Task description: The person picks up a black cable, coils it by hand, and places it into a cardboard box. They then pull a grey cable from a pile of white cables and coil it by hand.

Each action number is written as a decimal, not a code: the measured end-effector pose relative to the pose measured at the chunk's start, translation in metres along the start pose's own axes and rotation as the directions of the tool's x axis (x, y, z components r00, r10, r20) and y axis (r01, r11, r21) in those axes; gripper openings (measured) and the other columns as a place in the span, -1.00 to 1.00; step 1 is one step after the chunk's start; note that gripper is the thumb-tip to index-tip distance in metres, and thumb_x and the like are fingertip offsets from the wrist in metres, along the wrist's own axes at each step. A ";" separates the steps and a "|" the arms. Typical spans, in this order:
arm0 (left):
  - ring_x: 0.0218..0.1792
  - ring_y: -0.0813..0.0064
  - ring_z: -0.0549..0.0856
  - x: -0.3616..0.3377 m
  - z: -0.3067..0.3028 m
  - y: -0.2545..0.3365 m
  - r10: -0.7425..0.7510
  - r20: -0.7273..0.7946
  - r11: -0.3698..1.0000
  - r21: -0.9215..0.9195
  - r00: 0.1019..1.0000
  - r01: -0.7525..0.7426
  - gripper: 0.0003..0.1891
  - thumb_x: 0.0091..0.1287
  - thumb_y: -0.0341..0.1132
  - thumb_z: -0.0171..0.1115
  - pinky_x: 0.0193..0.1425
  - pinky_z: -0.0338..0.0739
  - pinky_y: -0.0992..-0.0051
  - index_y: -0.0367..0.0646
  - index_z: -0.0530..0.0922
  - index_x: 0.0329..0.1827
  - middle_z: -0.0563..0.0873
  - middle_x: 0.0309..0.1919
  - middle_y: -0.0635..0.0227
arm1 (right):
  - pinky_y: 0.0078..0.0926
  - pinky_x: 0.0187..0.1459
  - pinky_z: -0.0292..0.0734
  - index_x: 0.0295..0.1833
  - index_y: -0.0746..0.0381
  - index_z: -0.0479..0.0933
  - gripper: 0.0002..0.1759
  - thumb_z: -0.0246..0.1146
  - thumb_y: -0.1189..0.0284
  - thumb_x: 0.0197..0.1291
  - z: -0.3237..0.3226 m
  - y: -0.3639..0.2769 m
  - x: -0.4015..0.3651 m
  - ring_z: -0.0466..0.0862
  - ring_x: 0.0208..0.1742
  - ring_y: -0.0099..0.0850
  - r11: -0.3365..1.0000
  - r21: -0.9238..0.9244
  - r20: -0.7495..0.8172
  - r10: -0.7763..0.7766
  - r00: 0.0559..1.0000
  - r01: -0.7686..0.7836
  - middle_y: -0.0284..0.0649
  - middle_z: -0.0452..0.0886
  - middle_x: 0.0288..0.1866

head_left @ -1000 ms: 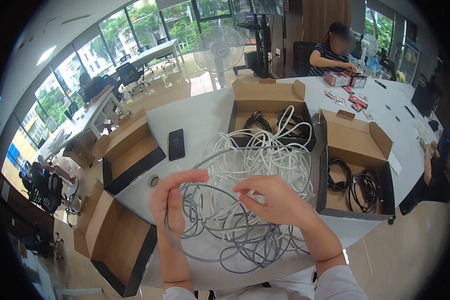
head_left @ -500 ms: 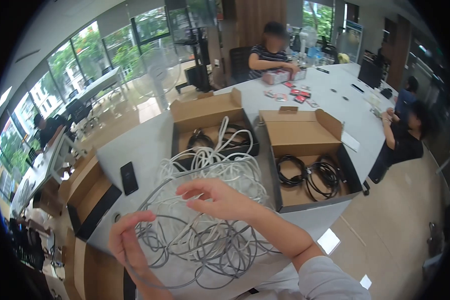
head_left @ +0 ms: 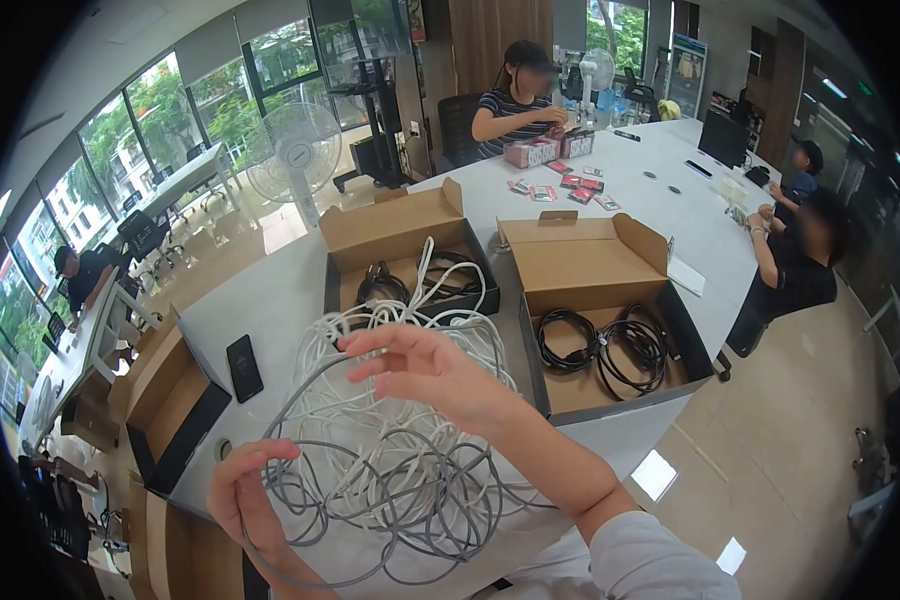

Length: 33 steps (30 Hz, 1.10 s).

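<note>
Grey cable (head_left: 440,487), smooth loose loops, white cables (head_left: 476,338) tangled

An office (big windows (head_left: 162,108)), with desks (head_left: 178,179) and swivel chairs (head_left: 143,230).

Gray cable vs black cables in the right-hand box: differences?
Pose: the gray cable sprawls in loose, tangled loops; the black cables sit in neat coils.
Place: the gray cable is out on the table, one loop at the left hand; the black cables lie inside the box.
Both are looped.
</note>
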<state>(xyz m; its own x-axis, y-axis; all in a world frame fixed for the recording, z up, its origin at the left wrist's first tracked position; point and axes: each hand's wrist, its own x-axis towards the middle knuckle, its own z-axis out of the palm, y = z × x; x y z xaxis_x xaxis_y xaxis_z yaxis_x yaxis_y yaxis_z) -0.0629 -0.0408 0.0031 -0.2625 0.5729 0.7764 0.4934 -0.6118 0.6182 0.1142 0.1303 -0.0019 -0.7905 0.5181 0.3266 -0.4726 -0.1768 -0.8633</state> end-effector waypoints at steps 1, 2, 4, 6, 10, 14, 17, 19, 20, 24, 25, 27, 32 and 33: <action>-0.30 0.24 0.68 0.000 0.000 0.002 0.005 0.020 1.000 0.014 1.000 -0.005 -0.79 0.48 -0.37 -0.15 -0.08 0.54 0.31 -0.30 0.46 -0.11 0.68 -0.28 -0.04 | -0.53 0.09 0.45 0.25 0.28 0.40 -0.54 0.18 0.59 0.21 -0.002 -0.001 0.001 0.54 0.16 -0.45 0.999 -0.004 -0.037 -0.040 0.999 0.040 -0.18 0.41 0.31; -0.29 0.26 0.65 0.000 -0.002 0.004 0.003 0.041 1.000 0.004 0.999 -0.003 -0.79 0.47 -0.36 -0.14 -0.08 0.52 0.32 -0.29 0.45 -0.10 0.67 -0.26 -0.03 | -0.55 0.07 0.46 0.27 0.29 0.39 -0.53 0.18 0.59 0.21 -0.004 -0.001 0.001 0.56 0.14 -0.46 0.997 -0.010 -0.073 -0.080 0.994 0.080 -0.18 0.42 0.30; -0.27 0.30 0.61 -0.002 -0.005 0.006 0.000 0.083 1.000 -0.015 0.997 0.001 -0.80 0.44 -0.34 -0.10 -0.07 0.47 0.34 -0.27 0.44 -0.09 0.65 -0.23 -0.01 | -0.55 0.01 0.50 0.28 0.31 0.37 -0.51 0.19 0.59 0.20 -0.005 -0.002 0.001 0.62 0.02 -0.47 0.991 -0.108 -0.132 -0.088 0.987 0.074 -0.14 0.39 0.33; -0.36 0.28 0.64 -0.001 -0.001 0.004 0.073 0.023 0.995 -0.072 0.997 -0.071 -0.84 0.40 -0.44 -0.13 -0.17 0.52 0.35 -0.27 0.44 -0.13 0.66 -0.31 -0.01 | -0.54 -0.04 0.53 0.30 0.33 0.35 -0.48 0.20 0.56 0.20 -0.006 -0.005 0.000 0.67 -0.07 -0.46 0.958 -0.285 -0.189 -0.063 0.980 0.006 -0.04 0.34 0.37; -0.47 0.32 0.59 -0.003 0.002 0.002 0.108 -0.080 0.982 -0.147 0.991 -0.119 -0.86 0.38 -0.48 -0.14 -0.31 0.51 0.37 -0.27 0.43 -0.18 0.64 -0.37 0.02 | -0.43 -0.08 0.56 0.30 0.36 0.34 -0.42 0.23 0.40 0.18 -0.005 -0.009 -0.004 0.71 -0.15 -0.30 0.661 -0.732 -0.295 -0.088 0.952 -0.165 0.24 0.24 0.39; -0.44 0.38 0.51 -0.005 -0.009 -0.003 0.112 -0.147 0.954 -0.260 0.983 -0.148 -0.90 0.38 -0.39 -0.03 -0.29 0.45 0.38 -0.23 0.39 -0.16 0.59 -0.32 0.08 | -0.26 -0.09 0.56 0.25 0.33 0.39 -0.41 0.26 0.25 0.15 -0.022 -0.004 -0.006 0.68 -0.18 -0.09 0.243 -0.967 -0.150 -0.325 0.934 -0.071 0.24 0.49 0.16; -0.35 0.43 0.46 -0.005 -0.021 -0.012 0.151 -0.224 0.922 -0.319 0.963 -0.219 -0.87 0.36 -0.35 0.06 -0.24 0.39 0.40 -0.18 0.36 -0.13 0.55 -0.26 0.16 | -0.21 -0.11 0.56 0.09 0.26 0.51 -0.55 0.28 0.26 0.11 -0.039 -0.008 -0.011 0.66 -0.19 -0.04 0.138 -0.985 -0.130 -0.233 0.964 -0.100 0.06 0.65 -0.10; -0.29 0.46 0.44 -0.005 -0.028 -0.014 0.162 -0.300 0.898 -0.350 0.940 -0.266 -0.84 0.35 -0.34 0.10 -0.19 0.36 0.42 -0.16 0.35 -0.11 0.52 -0.22 0.22 | -0.27 -0.16 0.56 -0.02 0.23 0.58 -0.64 0.30 0.28 0.09 -0.048 -0.010 -0.016 0.68 -0.24 -0.14 0.019 -0.984 -0.176 -0.181 0.968 -0.175 -0.08 0.69 -0.22; -0.29 0.47 0.44 -0.005 -0.030 -0.014 0.125 -0.348 0.891 -0.372 0.929 -0.259 -0.84 0.34 -0.34 0.10 -0.18 0.35 0.43 -0.15 0.35 -0.11 0.51 -0.22 0.24 | -0.29 -0.18 0.56 -0.07 0.21 0.62 -0.68 0.31 0.29 0.08 -0.053 -0.011 -0.018 0.68 -0.26 -0.18 -0.042 -0.977 -0.201 -0.158 0.967 -0.210 -0.15 0.70 -0.28; -0.21 0.49 0.47 -0.005 -0.034 -0.018 0.131 -0.366 0.942 -0.245 0.921 -0.231 -0.77 0.31 -0.40 0.10 -0.09 0.37 0.42 -0.15 0.37 0.00 0.52 -0.12 0.23 | -0.39 -0.25 0.56 -0.23 0.22 0.65 -0.83 0.29 0.38 0.09 -0.066 -0.028 -0.020 0.67 -0.35 -0.22 0.081 -0.992 -0.103 -0.145 0.984 -0.092 -0.18 0.70 -0.32; -0.17 0.48 0.50 -0.005 -0.033 -0.018 0.166 -0.323 0.962 -0.155 0.932 -0.225 -0.72 0.30 -0.42 0.10 -0.06 0.39 0.41 -0.16 0.38 0.06 0.54 -0.07 0.20 | -0.43 -0.29 0.56 -0.26 0.23 0.65 -0.86 0.29 0.41 0.09 -0.063 -0.034 -0.019 0.67 -0.38 -0.25 0.087 -0.994 -0.090 -0.241 0.966 -0.071 -0.19 0.70 -0.33; -0.05 0.39 0.53 0.003 -0.019 -0.002 0.029 -0.080 0.964 0.267 0.996 -0.007 -0.58 0.23 -0.50 0.07 0.04 0.40 0.32 -0.19 0.36 0.19 0.52 0.08 0.12 | -0.46 -0.33 0.55 -0.27 0.23 0.65 -0.89 0.30 0.45 0.08 -0.054 -0.042 -0.019 0.67 -0.42 -0.29 0.138 -0.990 -0.081 -0.412 0.908 -0.026 -0.21 0.69 -0.34; 0.19 0.01 0.47 0.011 -0.017 0.000 -0.340 0.421 0.639 0.759 0.841 -0.122 -0.34 0.04 -0.72 -0.08 0.38 0.23 0.20 -0.24 0.39 0.32 0.38 0.34 0.04 | -0.52 -0.46 0.49 -0.28 0.22 0.63 -0.87 0.38 0.50 0.00 -0.034 -0.049 -0.020 0.61 -0.53 -0.40 0.202 -0.977 -0.068 -0.592 0.803 0.066 -0.26 0.64 -0.40; 0.20 0.00 0.47 0.009 -0.018 0.002 -0.384 0.437 0.617 0.777 0.813 -0.126 -0.34 0.02 -0.73 -0.08 0.39 0.22 0.22 -0.24 0.40 0.30 0.39 0.33 0.04 | -0.51 -0.47 0.49 -0.28 0.21 0.63 -0.86 0.39 0.51 -0.01 -0.032 -0.051 -0.020 0.60 -0.54 -0.40 0.199 -0.978 -0.064 -0.586 0.807 0.067 -0.27 0.63 -0.41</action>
<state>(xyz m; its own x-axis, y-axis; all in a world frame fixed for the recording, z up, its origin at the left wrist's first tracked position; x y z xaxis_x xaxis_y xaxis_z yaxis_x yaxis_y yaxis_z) -0.0789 -0.0463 0.0135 -0.0406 0.9394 0.3405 0.9817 -0.0259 0.1885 0.1668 0.1559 0.0226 -0.3362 0.5755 0.7455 0.2341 0.8178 -0.5258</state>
